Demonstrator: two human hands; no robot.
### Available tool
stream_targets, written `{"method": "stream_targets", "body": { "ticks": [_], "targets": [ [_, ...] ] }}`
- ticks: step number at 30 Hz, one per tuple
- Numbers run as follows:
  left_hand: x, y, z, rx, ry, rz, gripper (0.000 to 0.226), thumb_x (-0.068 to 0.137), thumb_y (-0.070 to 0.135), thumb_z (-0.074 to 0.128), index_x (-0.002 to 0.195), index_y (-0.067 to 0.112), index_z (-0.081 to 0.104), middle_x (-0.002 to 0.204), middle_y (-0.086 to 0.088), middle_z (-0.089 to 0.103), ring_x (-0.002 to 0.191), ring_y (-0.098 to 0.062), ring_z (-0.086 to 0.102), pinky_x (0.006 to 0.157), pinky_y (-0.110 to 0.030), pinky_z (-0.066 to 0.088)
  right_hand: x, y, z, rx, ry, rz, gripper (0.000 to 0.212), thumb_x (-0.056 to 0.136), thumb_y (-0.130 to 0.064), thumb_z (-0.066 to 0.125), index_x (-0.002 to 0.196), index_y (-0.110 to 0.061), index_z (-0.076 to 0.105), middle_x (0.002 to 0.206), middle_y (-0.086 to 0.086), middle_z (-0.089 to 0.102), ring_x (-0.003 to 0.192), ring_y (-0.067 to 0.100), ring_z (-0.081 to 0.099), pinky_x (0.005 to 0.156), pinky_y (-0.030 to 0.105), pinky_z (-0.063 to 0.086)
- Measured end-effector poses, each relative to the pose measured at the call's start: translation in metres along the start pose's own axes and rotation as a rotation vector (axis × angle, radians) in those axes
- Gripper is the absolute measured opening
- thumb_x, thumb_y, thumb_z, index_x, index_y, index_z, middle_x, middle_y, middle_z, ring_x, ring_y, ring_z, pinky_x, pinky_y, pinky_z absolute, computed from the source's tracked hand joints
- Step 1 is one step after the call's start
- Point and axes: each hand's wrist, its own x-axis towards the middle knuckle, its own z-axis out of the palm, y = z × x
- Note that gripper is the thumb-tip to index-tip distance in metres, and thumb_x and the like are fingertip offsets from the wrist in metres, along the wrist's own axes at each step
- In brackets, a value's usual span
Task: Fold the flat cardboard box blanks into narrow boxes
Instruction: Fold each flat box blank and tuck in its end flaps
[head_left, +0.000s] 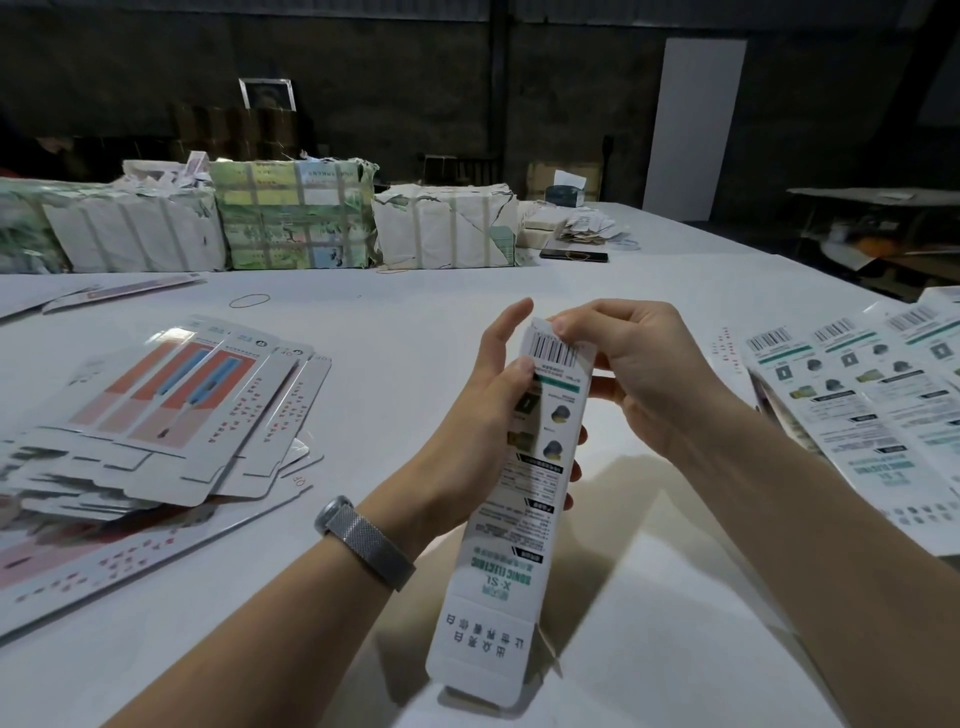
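- The narrow box (524, 499) held upright carries a barcode near its top, green upside-down print "X-SL" and "SONIC ELECTRIC", and Chinese characters on its lower flap.
- The flat blanks (852, 384) at right show barcodes; their small print is unreadable.

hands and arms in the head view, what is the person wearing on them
Both forearms are bare, with no sleeves in view. The left hand has a band of grey metal mesh on its wrist, with a rounded grey piece at its outer end. The right hand wears nothing, and no rings or gloves show on the fingers.
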Motion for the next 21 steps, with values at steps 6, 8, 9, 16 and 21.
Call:
{"method": "stream_targets", "body": {
  "ticks": [6, 8, 9, 16, 21],
  "targets": [
    [0.0, 0.001, 0.002, -0.008, 0.006, 0.012, 0.034, 0.11, 0.037, 0.027, 0.137, 0.057, 0.032, 0.082, -0.008, 0.07, 0.067, -0.026, 0.071, 0.053, -0.034, 0.057, -0.001, 0.0, -0.002, 0.076, -0.047, -0.016, 0.015, 0.091, -0.009, 0.064, 0.079, -0.008, 0.073, 0.072, 0.007, 0.071, 0.067, 0.019, 0.07, 0.059, 0.026, 0.056],
    [0.0, 0.001, 0.002, -0.01, 0.004, -0.015, 0.03, 0.11, 0.038, 0.027, 0.131, 0.057, 0.036, 0.082, -0.009, 0.07, 0.067, -0.029, 0.07, 0.054, -0.036, 0.057, 0.0, 0.0, -0.004, 0.078, -0.075, -0.011, 0.016, 0.091, -0.007, 0.063, 0.078, -0.007, 0.072, 0.07, 0.007, 0.07, 0.066, 0.018, 0.069, 0.058, 0.026, 0.056],
    [0.0, 0.001, 0.001, -0.01, 0.003, -0.029, 0.028, 0.11, 0.038, 0.027, 0.129, 0.056, 0.037, 0.083, -0.011, 0.07, 0.067, -0.03, 0.07, 0.054, -0.038, 0.057, 0.001, 0.0, -0.004, 0.055, -0.083, -0.007, 0.017, 0.091, -0.006, 0.062, 0.077, -0.006, 0.07, 0.067, 0.005, 0.069, 0.065, 0.017, 0.069, 0.057, 0.026, 0.056],
    [0.0, 0.004, -0.001, -0.045, 0.05, -0.018, 0.021, 0.11, 0.038, 0.028, 0.129, 0.043, 0.036, 0.088, -0.019, 0.068, 0.067, -0.028, 0.07, 0.053, -0.036, 0.057, 0.002, 0.004, -0.005, 0.005, -0.185, -0.03, 0.035, 0.1, -0.031, 0.054, 0.078, -0.016, 0.076, 0.077, 0.005, 0.068, 0.076, 0.014, 0.068, 0.063, 0.026, 0.055],
    [0.0, 0.006, -0.005, -0.054, 0.122, 0.007, 0.021, 0.11, 0.037, 0.028, 0.126, 0.043, 0.04, 0.087, -0.011, 0.07, 0.07, -0.03, 0.07, 0.055, -0.038, 0.057, -0.003, 0.012, 0.011, 0.026, -0.133, -0.042, 0.045, 0.09, -0.056, 0.047, 0.094, -0.024, 0.078, 0.082, 0.004, 0.068, 0.074, 0.011, 0.068, 0.064, 0.029, 0.056]
  ]
}}
